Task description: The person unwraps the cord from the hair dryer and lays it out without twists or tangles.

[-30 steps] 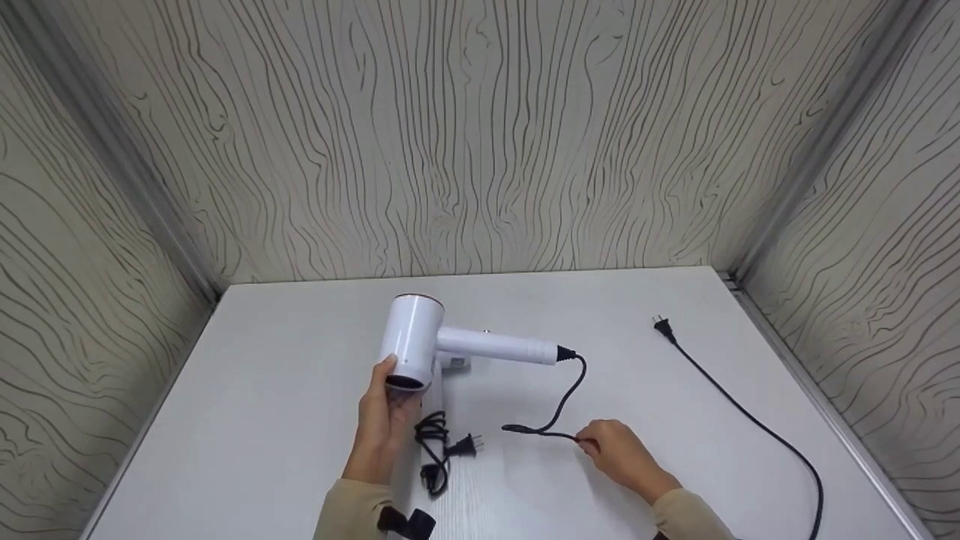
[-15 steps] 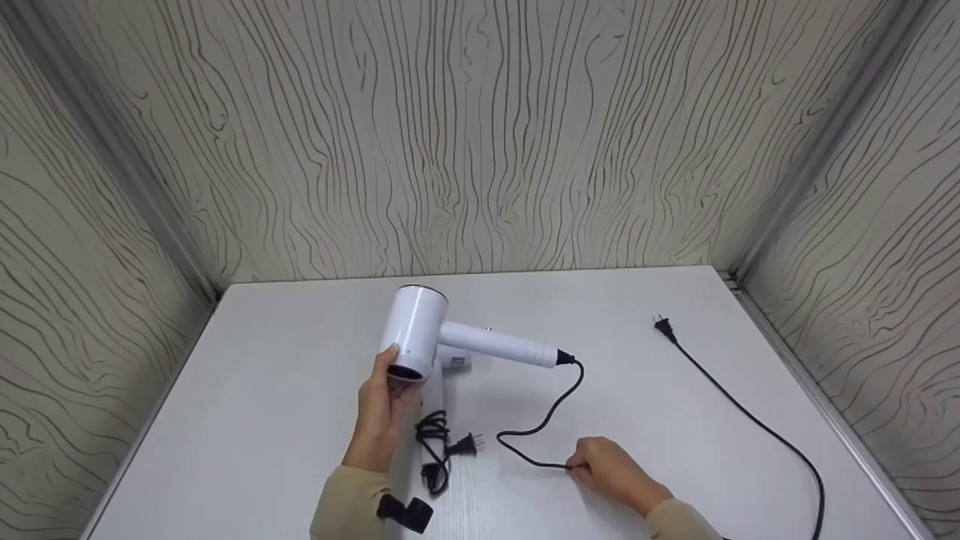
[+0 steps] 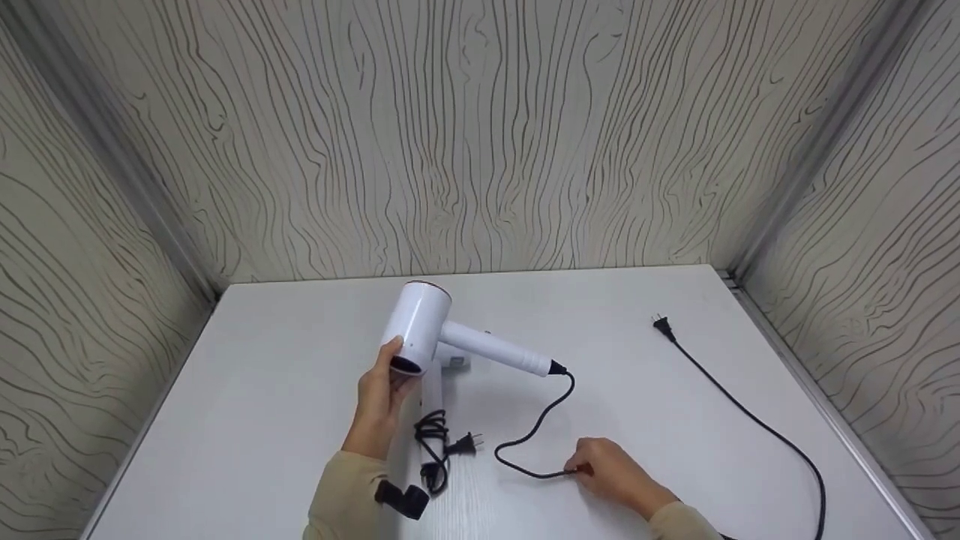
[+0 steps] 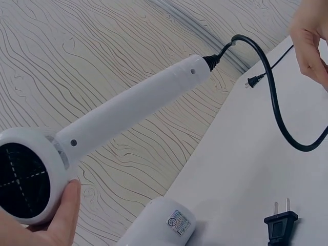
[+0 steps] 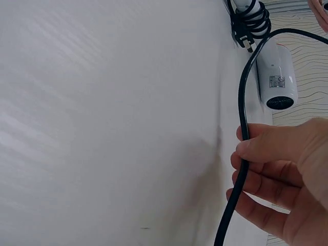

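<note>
My left hand (image 3: pixel 379 394) grips the round barrel of a white hair dryer (image 3: pixel 491 349) and holds it up over the table, its handle slanting down to the right. From the handle's end a black cord (image 3: pixel 532 435) drops and bends in an S-curve toward my right hand (image 3: pixel 607 469). In the right wrist view, thumb and fingers pinch that cord (image 5: pixel 242 110). Behind the held dryer lies a second white hair dryer (image 5: pixel 277 77), partly hidden in the head view. Its black cord (image 3: pixel 431 427) is wound around its handle, with the plug (image 3: pixel 465 445) sticking out.
A two-pin plug (image 3: pixel 663 326) lies at the table's back right, its cord (image 3: pixel 757 420) running down the right side to the front. The white table (image 3: pixel 262 420) is bounded by wood-patterned panels (image 3: pixel 465 150) at the back and both sides.
The held dryer has risen slightly and its handle has tilted downward at the right. My right hand has drawn the cord toward the front, opening its loop into an S-curve.
</note>
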### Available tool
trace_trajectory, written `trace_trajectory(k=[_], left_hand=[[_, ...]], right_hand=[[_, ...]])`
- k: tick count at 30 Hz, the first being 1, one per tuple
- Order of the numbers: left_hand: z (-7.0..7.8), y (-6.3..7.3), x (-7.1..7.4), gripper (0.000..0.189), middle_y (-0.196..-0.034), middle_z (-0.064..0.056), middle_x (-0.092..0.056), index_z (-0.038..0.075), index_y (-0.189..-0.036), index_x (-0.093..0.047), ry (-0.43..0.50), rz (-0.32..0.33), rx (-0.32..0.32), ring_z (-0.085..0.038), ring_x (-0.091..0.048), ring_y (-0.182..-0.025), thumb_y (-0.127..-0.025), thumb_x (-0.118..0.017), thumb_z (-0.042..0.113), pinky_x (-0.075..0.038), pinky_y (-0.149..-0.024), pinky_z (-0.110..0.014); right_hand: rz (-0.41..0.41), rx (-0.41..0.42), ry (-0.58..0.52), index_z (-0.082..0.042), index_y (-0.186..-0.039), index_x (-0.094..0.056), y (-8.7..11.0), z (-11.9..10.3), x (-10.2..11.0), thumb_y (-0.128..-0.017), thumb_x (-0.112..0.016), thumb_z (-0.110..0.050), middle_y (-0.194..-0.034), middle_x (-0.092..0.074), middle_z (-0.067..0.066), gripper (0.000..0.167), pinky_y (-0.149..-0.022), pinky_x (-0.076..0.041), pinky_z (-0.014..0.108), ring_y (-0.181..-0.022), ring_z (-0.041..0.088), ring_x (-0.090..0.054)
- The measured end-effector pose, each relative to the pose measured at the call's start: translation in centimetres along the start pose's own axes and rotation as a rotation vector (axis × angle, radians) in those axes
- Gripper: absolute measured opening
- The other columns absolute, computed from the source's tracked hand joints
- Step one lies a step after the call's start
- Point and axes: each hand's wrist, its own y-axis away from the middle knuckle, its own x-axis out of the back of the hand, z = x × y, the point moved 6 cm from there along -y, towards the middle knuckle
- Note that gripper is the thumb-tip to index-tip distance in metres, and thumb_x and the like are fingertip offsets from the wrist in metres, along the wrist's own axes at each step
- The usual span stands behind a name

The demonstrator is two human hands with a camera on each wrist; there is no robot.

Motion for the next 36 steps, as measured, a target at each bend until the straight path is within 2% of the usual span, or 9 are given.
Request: trace_trajectory(k=[4,10,14,19,26,33,36], left_hand=[[-0.3,-0.3,0.2,0.073,-0.112,-0.006,-0.061,-0.007,-0.142,-0.036,-0.011,0.006,0.004,-0.01,-0.062,-0.096,-0.093,-0.054,0.045,-0.053,-0.09,-0.02],[-0.5,-0.6,0.4,0.075,-0.115,-0.008,-0.06,-0.006,-0.142,-0.036,-0.028,0.019,0.024,-0.011,-0.063,-0.097,-0.092,-0.056,0.046,-0.054,-0.096,-0.025],[-0.7,-0.8,0.6,0.074,-0.118,-0.01,-0.059,-0.006,-0.141,-0.038,-0.047,0.034,0.029,-0.012,-0.062,-0.098,-0.092,-0.057,0.046,-0.054,-0.093,-0.023],[-1.1,-1.2,0.6,0.073,-0.123,-0.013,-0.056,-0.005,-0.139,-0.04,-0.069,0.048,0.044,-0.014,-0.061,-0.1,-0.091,-0.057,0.047,-0.054,-0.095,-0.024],[-1.5,-1.5,0.0,0.074,-0.117,-0.012,-0.058,-0.009,-0.137,-0.041,-0.076,0.043,0.048,-0.013,-0.061,-0.096,-0.09,-0.06,0.046,-0.056,-0.091,-0.022],[-2.1,-1.7,-0.8,0.077,-0.13,-0.018,-0.053,-0.01,-0.139,-0.039,-0.106,0.039,0.068,-0.019,-0.06,-0.108,-0.09,-0.059,0.046,-0.051,-0.105,-0.031],[-2.4,-1.9,-1.2,0.079,-0.135,-0.023,-0.051,-0.011,-0.139,-0.038,-0.119,0.052,0.074,-0.022,-0.061,-0.111,-0.089,-0.06,0.046,-0.051,-0.104,-0.031]], right_hand=[[-0.039,-0.003,-0.008,-0.006,-0.084,-0.078,0.1,0.0,-0.1,-0.077,-0.068,0.004,-0.078,-0.064,0.001,0.016,-0.062,-0.047,0.02,-0.071,0.002,-0.052],[-0.082,-0.066,-0.036,-0.004,-0.082,-0.076,0.1,0.5,-0.3,-0.075,-0.065,0.006,-0.079,-0.064,0.004,0.017,-0.062,-0.048,0.021,-0.071,0.004,-0.052],[-0.093,-0.088,-0.044,-0.004,-0.083,-0.075,0.1,0.7,-0.4,-0.076,-0.067,0.005,-0.078,-0.063,0.002,0.014,-0.061,-0.047,0.021,-0.07,0.004,-0.05],[-0.09,-0.116,-0.059,-0.004,-0.083,-0.075,0.2,0.9,-0.5,-0.076,-0.067,0.005,-0.077,-0.062,0.0,0.014,-0.059,-0.043,0.02,-0.069,0.003,-0.047],[-0.063,-0.113,-0.063,-0.004,-0.085,-0.075,0.4,1.1,-0.4,-0.076,-0.066,0.004,-0.077,-0.063,0.0,0.015,-0.06,-0.043,0.02,-0.069,0.003,-0.048],[-0.032,-0.12,-0.055,-0.005,-0.085,-0.075,0.5,1.1,-0.2,-0.076,-0.067,0.0,-0.077,-0.064,0.002,0.013,-0.06,-0.044,0.02,-0.069,0.003,-0.049],[-0.021,-0.121,-0.058,-0.006,-0.085,-0.075,0.6,1.3,0.0,-0.078,-0.068,-0.002,-0.076,-0.065,0.003,0.01,-0.06,-0.046,0.02,-0.069,0.004,-0.05]])
